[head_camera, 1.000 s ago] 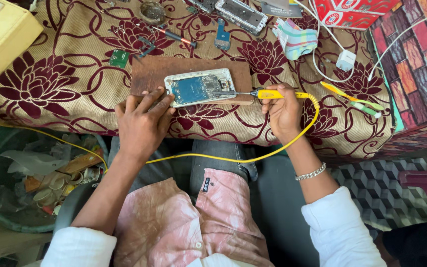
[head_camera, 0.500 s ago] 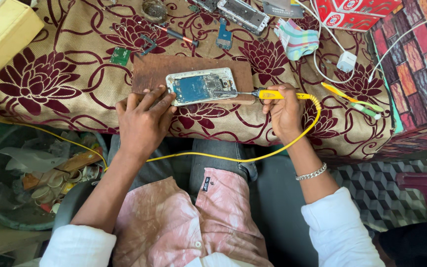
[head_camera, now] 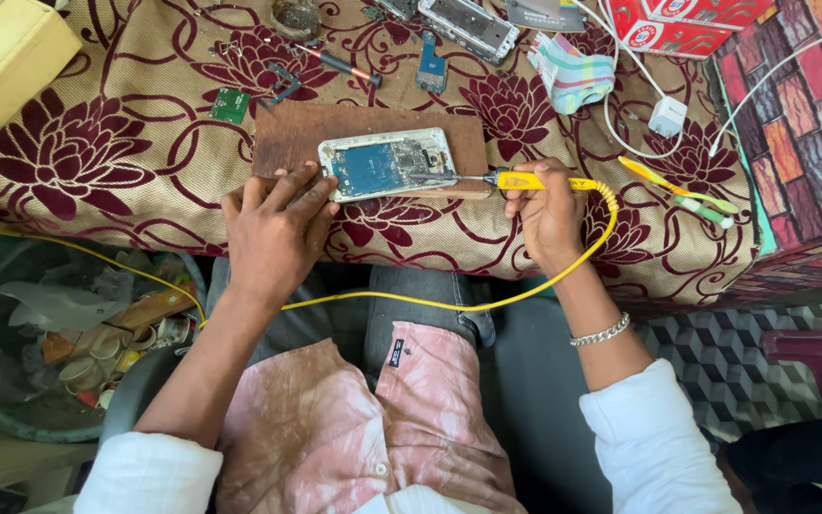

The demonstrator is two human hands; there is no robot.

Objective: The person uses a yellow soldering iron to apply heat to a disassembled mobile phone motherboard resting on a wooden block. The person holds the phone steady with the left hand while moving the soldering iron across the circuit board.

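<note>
My left hand (head_camera: 273,233) presses flat on the opened phone (head_camera: 387,164), fingers spread, to keep it from sliding on the wooden board (head_camera: 287,138) on the worktop. My right hand (head_camera: 546,214) grips the yellow soldering iron (head_camera: 530,180), tip on the circuit.

Matt wood board (head_camera: 287,138), woven floral cloth (head_camera: 126,143), shiny metal phone frame (head_camera: 387,164), glossy yellow plastic iron handle (head_camera: 525,180) w/ cord.

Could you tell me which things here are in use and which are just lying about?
In use: left hand, opened phone, wooden board, right hand, yellow soldering iron.
Lying about: green circuit board, folded cloth, white charger, red box.
</note>
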